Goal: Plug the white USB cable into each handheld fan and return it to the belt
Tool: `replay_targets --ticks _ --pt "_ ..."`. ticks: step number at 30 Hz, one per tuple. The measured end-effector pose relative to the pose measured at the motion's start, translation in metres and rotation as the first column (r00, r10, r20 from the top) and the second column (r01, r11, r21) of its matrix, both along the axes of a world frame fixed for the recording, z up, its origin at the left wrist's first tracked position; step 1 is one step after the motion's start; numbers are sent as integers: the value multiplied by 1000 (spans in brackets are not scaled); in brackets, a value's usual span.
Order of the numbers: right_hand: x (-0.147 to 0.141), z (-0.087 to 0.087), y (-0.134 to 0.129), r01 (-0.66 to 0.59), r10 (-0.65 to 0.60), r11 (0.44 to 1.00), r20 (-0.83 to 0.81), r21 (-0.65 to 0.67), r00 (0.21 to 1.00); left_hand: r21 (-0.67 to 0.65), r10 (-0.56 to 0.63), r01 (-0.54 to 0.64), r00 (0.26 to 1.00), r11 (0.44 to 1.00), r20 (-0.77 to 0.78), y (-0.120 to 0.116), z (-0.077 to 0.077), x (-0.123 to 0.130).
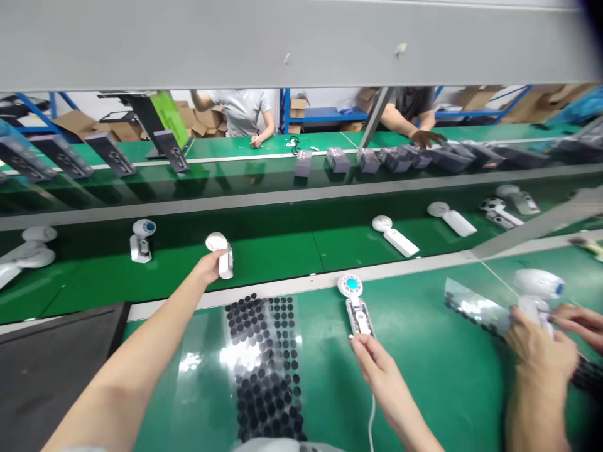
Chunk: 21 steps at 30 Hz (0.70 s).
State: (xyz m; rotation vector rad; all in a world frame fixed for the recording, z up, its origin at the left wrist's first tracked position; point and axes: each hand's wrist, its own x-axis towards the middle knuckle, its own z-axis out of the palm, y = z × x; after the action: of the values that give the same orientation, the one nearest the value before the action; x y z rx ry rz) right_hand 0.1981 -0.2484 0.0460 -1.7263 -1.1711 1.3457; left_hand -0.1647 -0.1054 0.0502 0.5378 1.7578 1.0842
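Observation:
My left hand (210,267) is stretched out over the green conveyor belt (277,251), its fingers closed round the lower part of a white device (225,260) with a round head. Lower right of it, my right hand (370,355) pinches the bottom end of another white device (360,316), which lies on the green worktop (414,370). That device has a round head with a blue centre, and its body shows inner parts. A white cable (372,420) runs down beside my right hand. Clear sheets with black round pads (264,370) lie between my arms.
More white devices (400,242) lie along the belt. A black tray (56,370) is at the left. At the right, a co-worker's hands (541,345) hold a white device. Boxes (338,160) stand on the raised shelf, with two people behind. A grey beam (282,44) crosses overhead.

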Motion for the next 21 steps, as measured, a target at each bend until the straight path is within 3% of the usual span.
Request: replay_targets --ticks 4,8,12,16,21 --pt "-18 27 -4 -146 149 988 -71 39 986 106 -191 164 919 981 345 -41 27 37" --pt "-36 57 -15 -312 319 941 -37 131 947 50 -161 167 758 985 632 -82 50 78" --pt "-47 76 -32 -391 399 903 -9 178 917 48 -222 267 673 963 705 -115 58 111" --pt "-52 83 -46 -378 397 905 -64 196 916 107 -271 300 585 948 764 -141 61 130" --pt "-58 90 -56 -325 358 918 -127 228 925 90 -291 347 589 934 754 -160 74 139"
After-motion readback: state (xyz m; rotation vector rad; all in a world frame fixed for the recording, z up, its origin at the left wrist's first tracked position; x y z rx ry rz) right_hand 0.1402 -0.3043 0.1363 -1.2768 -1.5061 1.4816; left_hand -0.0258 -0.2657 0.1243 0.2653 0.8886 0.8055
